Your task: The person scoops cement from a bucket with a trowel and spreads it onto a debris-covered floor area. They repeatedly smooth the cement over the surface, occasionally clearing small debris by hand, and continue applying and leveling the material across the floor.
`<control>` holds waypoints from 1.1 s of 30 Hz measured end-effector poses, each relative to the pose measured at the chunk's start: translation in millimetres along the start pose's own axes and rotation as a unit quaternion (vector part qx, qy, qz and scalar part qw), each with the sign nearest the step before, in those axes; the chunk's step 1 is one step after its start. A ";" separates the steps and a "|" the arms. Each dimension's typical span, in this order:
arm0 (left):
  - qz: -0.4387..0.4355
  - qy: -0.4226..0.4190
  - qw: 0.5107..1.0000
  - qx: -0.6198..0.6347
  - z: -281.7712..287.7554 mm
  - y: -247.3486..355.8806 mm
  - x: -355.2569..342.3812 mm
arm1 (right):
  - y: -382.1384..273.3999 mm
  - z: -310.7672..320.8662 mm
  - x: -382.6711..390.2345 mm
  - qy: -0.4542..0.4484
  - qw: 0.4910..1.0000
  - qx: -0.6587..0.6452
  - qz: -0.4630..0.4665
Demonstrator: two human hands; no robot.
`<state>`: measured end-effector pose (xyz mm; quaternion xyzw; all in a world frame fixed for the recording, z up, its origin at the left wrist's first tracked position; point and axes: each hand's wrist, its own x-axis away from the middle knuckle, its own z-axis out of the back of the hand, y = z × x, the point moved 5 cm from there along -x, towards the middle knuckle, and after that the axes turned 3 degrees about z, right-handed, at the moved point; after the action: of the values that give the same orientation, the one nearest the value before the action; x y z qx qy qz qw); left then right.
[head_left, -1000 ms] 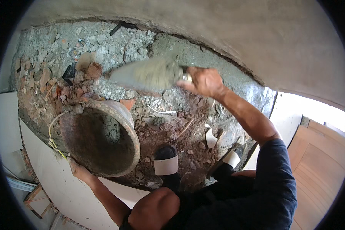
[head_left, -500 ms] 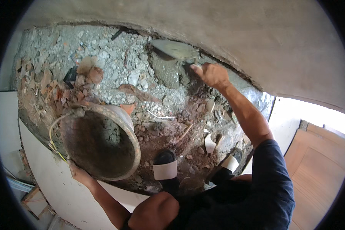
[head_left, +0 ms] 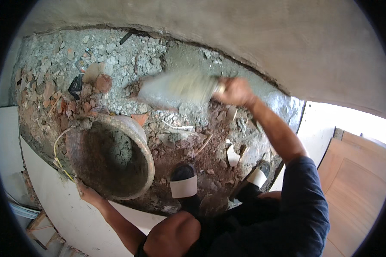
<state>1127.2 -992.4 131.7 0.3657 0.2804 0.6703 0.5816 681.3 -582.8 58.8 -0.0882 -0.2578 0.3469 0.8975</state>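
My right hand (head_left: 236, 91) is closed around the handle of a trowel (head_left: 180, 89), whose broad blade is smeared by motion above the rubble. Wet grey mortar (head_left: 186, 58) lies along the foot of the wall beyond it. At the lower left, my left hand (head_left: 89, 193) grips the near side of a round bucket (head_left: 148, 165), beside the end of its yellowish handle; part of the fingers is hidden behind the bucket. The bucket tilts with its mouth toward me, and some grey mortar (head_left: 122, 150) clings inside it.
A plastered wall (head_left: 261, 38) curves along the far side. Broken brick, stones and shards (head_left: 233, 156) cover the floor around my sandals (head_left: 184, 186). White boards (head_left: 51, 175) lie at the left, and a wooden door panel (head_left: 356, 184) stands at the right.
My right hand has drawn the trowel away from the wall, toward me and to the left, leaving the mortar there exposed. My left hand stays at the bucket, which has barely shifted.
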 end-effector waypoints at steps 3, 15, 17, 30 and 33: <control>-0.040 -0.008 0.999 -0.029 0.8 2.5 -3.2 | 14.7 6.6 10.4 0.013 0.979 -0.141 -0.149; -0.033 -0.006 0.996 -0.087 2.6 -1.7 -7.2 | 53.0 -35.3 46.0 0.047 0.970 0.223 -0.083; -0.038 0.000 0.996 -0.077 2.0 -1.8 -8.5 | 53.4 -45.7 55.7 -0.048 0.984 -0.053 -0.162; -0.004 -0.022 0.999 -0.037 -1.6 -4.8 -12.5 | -66.7 -106.1 77.8 0.099 0.979 0.148 -0.094; 0.015 -0.026 0.999 -0.016 -3.5 -1.6 -6.8 | -68.4 -118.2 89.7 0.115 0.941 -0.247 -0.199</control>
<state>1125.7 -998.7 127.3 0.3773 0.2488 0.6739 0.5844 838.9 -571.3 17.2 -0.2937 -0.2427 0.0739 0.9216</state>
